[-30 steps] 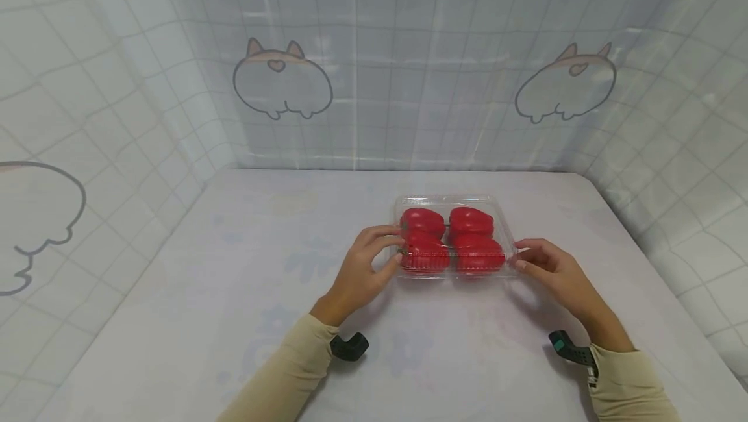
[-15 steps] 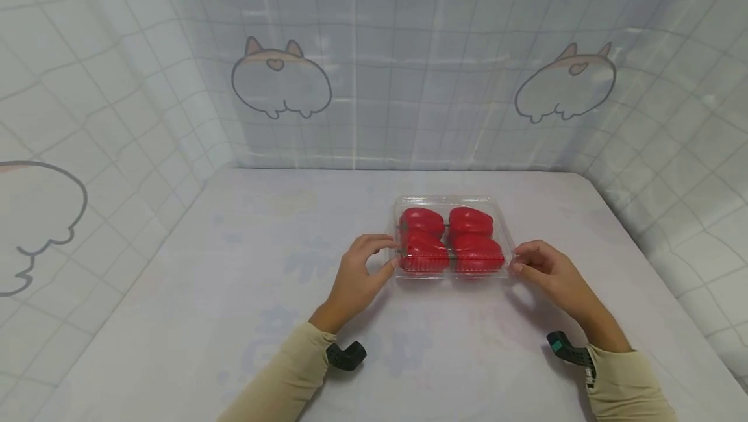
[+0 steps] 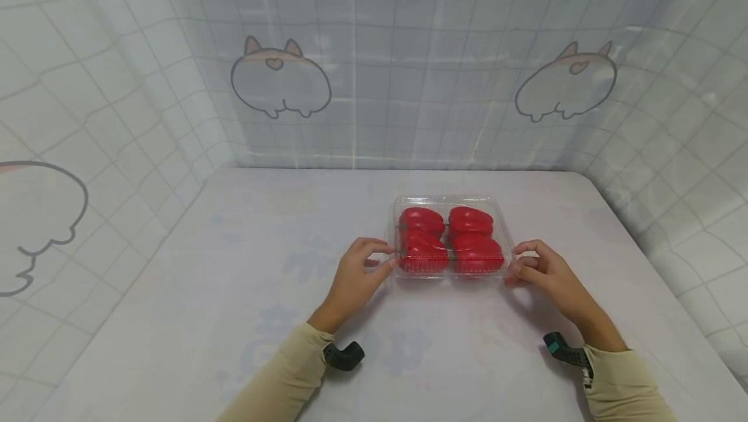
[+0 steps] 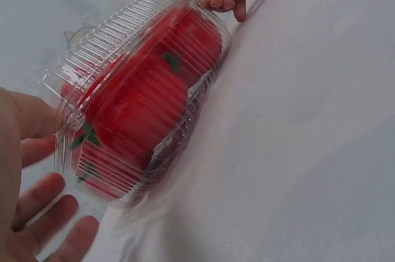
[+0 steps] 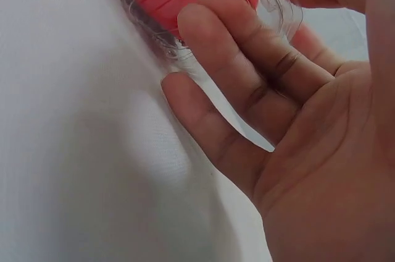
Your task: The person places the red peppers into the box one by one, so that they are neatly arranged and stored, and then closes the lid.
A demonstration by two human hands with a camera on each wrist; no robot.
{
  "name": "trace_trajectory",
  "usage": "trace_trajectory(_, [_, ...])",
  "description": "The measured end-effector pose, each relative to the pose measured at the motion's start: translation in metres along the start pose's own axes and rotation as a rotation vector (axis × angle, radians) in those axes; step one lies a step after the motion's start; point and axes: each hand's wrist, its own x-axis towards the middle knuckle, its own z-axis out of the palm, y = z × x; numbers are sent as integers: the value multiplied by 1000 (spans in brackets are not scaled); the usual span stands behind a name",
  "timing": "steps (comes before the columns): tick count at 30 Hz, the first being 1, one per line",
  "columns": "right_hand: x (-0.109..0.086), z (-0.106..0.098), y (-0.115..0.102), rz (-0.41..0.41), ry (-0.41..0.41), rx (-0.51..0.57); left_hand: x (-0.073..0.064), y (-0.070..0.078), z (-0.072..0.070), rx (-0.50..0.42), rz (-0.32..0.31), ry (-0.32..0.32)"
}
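Note:
A clear plastic clamshell box [image 3: 447,200] sits on the table with its lid down over several red bell peppers [image 3: 472,219]. Green stems [image 4: 86,137] show through its ribbed wall in the left wrist view. My left hand [image 3: 352,279] pinches the rim at the front left corner between thumb and index finger; its other fingers [image 4: 71,237] spread below. At the front right corner, my right hand [image 3: 552,276] pinches the rim likewise, its middle and ring fingers [image 5: 216,46] reaching under the rim beside the box wall.
The box rests on a pale patterned cloth [image 3: 245,266] covering the table. White checked curtains [image 3: 374,71] with cartoon animal outlines stand behind and at both sides. A dark wrist device [image 3: 345,356] sits at each sleeve cuff.
My left hand has slid down the box's left side to its front corner. My right fingers have shifted slightly toward the front right corner. The box has hardly moved.

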Motion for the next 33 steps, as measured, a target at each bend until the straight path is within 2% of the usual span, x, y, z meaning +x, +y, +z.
trace_trajectory(5, [1,2,1,59,21,-6,-1,2,0,-22,-116,-33])
trace_trajectory(10, [3,4,2,96,49,24,-1,1,0,-41,-176,-75])
trace_trajectory(14, [3,5,3,113,58,34,-1,2,1,-110,-199,-120])
trace_trajectory(20, [3,4,1,146,71,68,0,3,4,-206,-200,-175])
trace_trajectory(24, [3,3,1,165,64,106,0,5,5,-240,-210,-183])
trace_trajectory(29, [2,1,1,142,14,165,0,4,7,-296,-231,-181])
trace_trajectory(33, [2,1,1,138,11,178,0,5,7,-325,-276,-192])
